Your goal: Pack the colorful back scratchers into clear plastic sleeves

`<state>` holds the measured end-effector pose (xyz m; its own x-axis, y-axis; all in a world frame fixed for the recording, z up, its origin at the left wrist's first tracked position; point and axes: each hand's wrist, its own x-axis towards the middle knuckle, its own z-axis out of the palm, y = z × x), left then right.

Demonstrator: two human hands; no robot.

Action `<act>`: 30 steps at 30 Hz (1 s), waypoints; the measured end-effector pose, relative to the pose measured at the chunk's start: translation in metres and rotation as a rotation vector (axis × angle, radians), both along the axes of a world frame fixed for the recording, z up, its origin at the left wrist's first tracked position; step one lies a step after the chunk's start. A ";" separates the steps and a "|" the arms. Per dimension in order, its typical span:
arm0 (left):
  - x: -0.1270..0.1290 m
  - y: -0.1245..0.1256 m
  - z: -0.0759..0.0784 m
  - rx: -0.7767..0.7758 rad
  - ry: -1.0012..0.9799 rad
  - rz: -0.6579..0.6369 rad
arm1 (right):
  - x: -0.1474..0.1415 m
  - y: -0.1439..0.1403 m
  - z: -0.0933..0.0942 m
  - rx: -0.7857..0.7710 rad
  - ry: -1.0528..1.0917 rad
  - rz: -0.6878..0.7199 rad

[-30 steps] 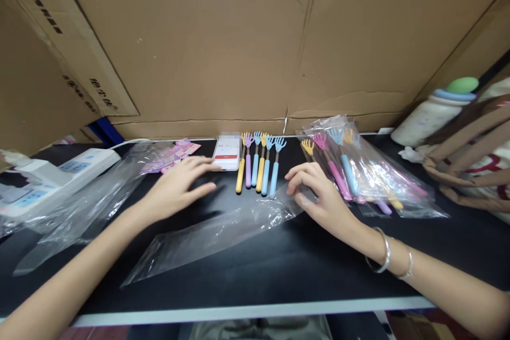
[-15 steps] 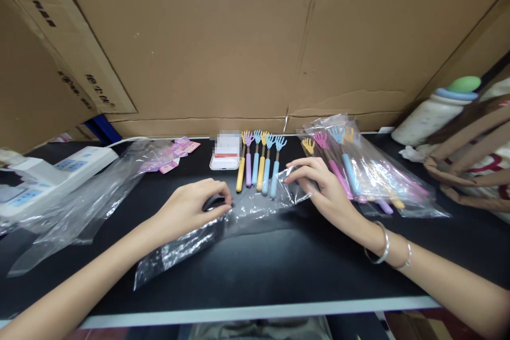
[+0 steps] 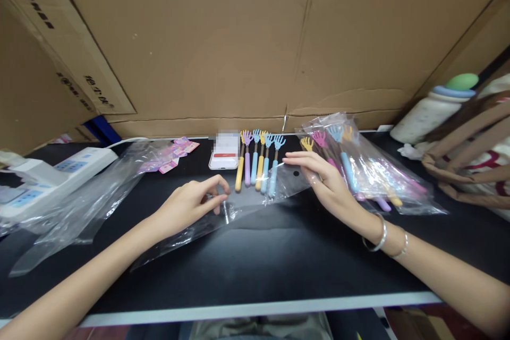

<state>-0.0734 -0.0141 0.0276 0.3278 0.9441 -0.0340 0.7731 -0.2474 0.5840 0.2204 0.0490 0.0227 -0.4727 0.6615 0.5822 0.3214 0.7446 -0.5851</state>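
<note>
Cardboard panels (image 3: 219,42) wall off the rear edge of a black desk (image 3: 263,276). Six loose hand-shaped scratchers (image 3: 260,172) lie side by side near the rear edge, mid-span, heads toward the cardboard; phone (image 3: 223,158) just left of them. One clear bag (image 3: 249,204) lies in front, slanting toward the front-left; no scratcher visible inside it.

Left hand (image 3: 193,202): curled over the bag's middle, narrow gap between thumb and forefinger. Can't tell if film is caught. Right hand (image 3: 330,180): at the bag's right end, fingers nearly straight. Can't confirm a pinch.

Progress, my read: partway. Bagged scratchers (image 3: 350,172) sit piled toward the rear-right corner; count unclear under the overlapping film. Six in the row are unbagged, and the bag at hand looks unfilled. Spare-looking bags (image 3: 85,212) and pink cards (image 3: 169,163) lie on the left side; can't tell whether cards go with each pack.
</note>
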 end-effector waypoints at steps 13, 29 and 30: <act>0.002 0.004 0.001 -0.258 -0.452 0.041 | 0.006 0.016 -0.005 -0.398 0.271 -0.083; 0.042 0.028 0.005 -0.302 -0.771 0.054 | -0.005 -0.008 -0.006 -0.666 0.220 0.220; 0.047 0.031 0.005 -0.292 -0.790 0.060 | -0.005 -0.009 -0.006 -0.673 0.205 0.238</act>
<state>-0.0260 0.0170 0.0322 0.3068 0.9498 -0.0608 0.1171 0.0257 0.9928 0.2153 0.0395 0.0168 -0.5736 0.7994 0.1787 0.0315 0.2395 -0.9704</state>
